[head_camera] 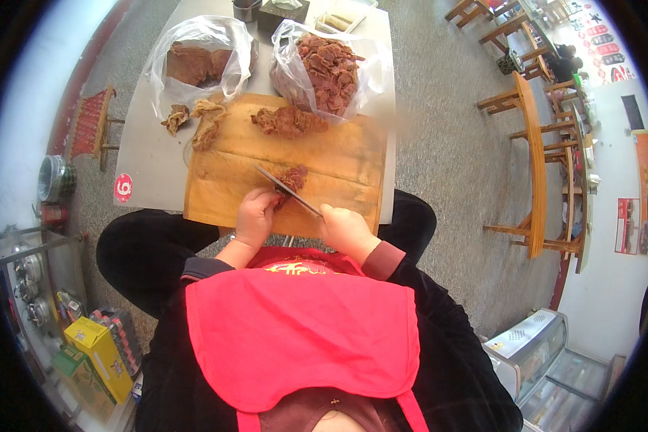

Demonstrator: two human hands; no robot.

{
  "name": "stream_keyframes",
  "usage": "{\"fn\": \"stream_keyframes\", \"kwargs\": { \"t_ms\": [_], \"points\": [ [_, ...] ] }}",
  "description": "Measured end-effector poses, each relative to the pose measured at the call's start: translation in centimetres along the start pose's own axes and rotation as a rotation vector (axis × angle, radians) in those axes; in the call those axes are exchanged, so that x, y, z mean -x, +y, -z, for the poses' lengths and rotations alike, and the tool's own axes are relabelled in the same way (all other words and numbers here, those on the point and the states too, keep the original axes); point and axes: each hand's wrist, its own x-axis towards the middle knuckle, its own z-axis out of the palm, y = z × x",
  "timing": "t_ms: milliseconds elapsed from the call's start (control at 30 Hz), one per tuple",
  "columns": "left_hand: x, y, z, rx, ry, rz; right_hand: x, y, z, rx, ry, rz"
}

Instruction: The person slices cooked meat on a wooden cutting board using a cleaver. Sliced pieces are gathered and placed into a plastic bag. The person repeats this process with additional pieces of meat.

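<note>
My right hand (348,231) grips the handle of a knife (297,197), whose blade slants up and left over the wooden cutting board (227,189). Under and beside the blade is a small piece of dark red cooked meat (294,177). My left hand (258,213) pinches the near end of that piece, fingers curled close to the blade. A larger chunk of meat (290,122) rests farther up the board. Pale trimmed scraps (209,127) lie over the board's upper left corner, and another scrap (176,119) is on the table beside it.
Beyond the board stand two clear plastic bags, one with large meat pieces (197,65), one with sliced meat (329,75). A dark tissue box (281,16), a dark cup (247,9) and a plastic tray (345,15) occupy the table's (146,156) far end. A wooden bench (534,167) stands right.
</note>
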Motion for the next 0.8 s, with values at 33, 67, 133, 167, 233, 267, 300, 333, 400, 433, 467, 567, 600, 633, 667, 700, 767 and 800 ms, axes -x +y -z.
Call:
{"fn": "stream_keyframes", "kwargs": {
  "t_ms": [33,67,133,167,233,267,300,333,400,433,467,567,600,633,667,700,767,800],
  "points": [
    [-0.1,0.2,0.1,0.009,0.011,0.005,0.3,0.1,0.8,-0.012,0.001,0.013],
    [-0.2,0.3,0.1,-0.006,0.02,-0.008,0.7,0.0,1.7,-0.025,0.002,0.027],
    [0.2,0.4,-0.1,-0.034,0.026,-0.02,2.5,-1.6,3.9,-0.019,-0.044,0.025],
    [0.3,0.4,-0.1,-0.045,0.038,-0.028,3.0,-2.2,4.5,-0.017,-0.072,0.026],
    [-0.1,0.7,-0.2,-0.057,0.051,-0.055,2.8,-2.3,4.0,-0.014,-0.098,-0.01],
    [-0.1,0.9,-0.1,-0.055,0.027,-0.029,2.2,-2.0,3.0,-0.02,-0.089,-0.011],
    [-0.1,0.9,0.1,-0.052,0.006,-0.004,1.6,-1.7,2.0,-0.024,-0.079,-0.01],
    [-0.1,1.0,0.3,-0.052,-0.016,0.017,1.1,-1.3,0.9,-0.019,-0.063,-0.002],
    [0.2,0.4,0.3,-0.059,-0.016,0.006,0.0,-0.7,-0.5,-0.005,-0.025,0.018],
    [0.3,0.2,0.3,-0.064,-0.014,-0.002,-0.2,-0.3,-0.3,-0.019,-0.018,0.028],
    [0.4,0.1,0.2,-0.036,-0.009,-0.007,-0.3,0.1,0.0,-0.033,-0.01,0.037],
    [0.0,0.3,0.6,0.007,0.029,-0.035,0.4,0.2,1.7,-0.033,0.007,0.055],
    [-0.1,0.4,0.3,-0.001,0.045,-0.052,1.0,-0.1,2.3,-0.03,0.009,0.053],
    [0.2,0.3,0.1,-0.006,0.061,-0.061,1.7,-1.0,3.0,-0.019,-0.019,0.042],
    [0.3,0.2,0.1,-0.025,0.041,-0.029,2.4,-2.0,3.9,-0.007,-0.048,0.032],
    [0.4,0.2,0.1,-0.04,0.014,0.002,3.0,-2.5,4.3,0.002,-0.077,0.014],
    [0.5,0.3,0.2,-0.044,-0.021,0.04,2.3,-2.6,3.5,-0.006,-0.084,0.016],
    [0.4,0.5,0.4,-0.032,-0.025,0.046,1.7,-2.4,2.4,-0.001,-0.071,0.02]
  ]
}}
